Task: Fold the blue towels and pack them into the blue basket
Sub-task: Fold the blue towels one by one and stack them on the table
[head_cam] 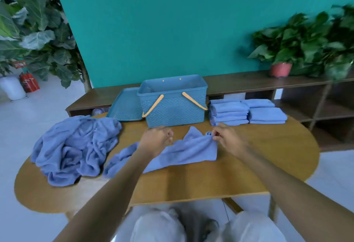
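One towel (183, 149) lay rumpled across the middle of the surface (249, 165), near the person, apparently pulled out for folding. The right hand (228, 138) pinched its far right corner, probably to draw that edge straight. The left hand (157, 139) sat over the towel's left part with fingers curled; whether it gripped cloth I cannot tell. The heap (74, 145) waited at the left, within reach. Folded stacks (247, 112) sat far right, just beside the basket (172, 101), which looked empty, its lid (124, 107) leaning at its left.
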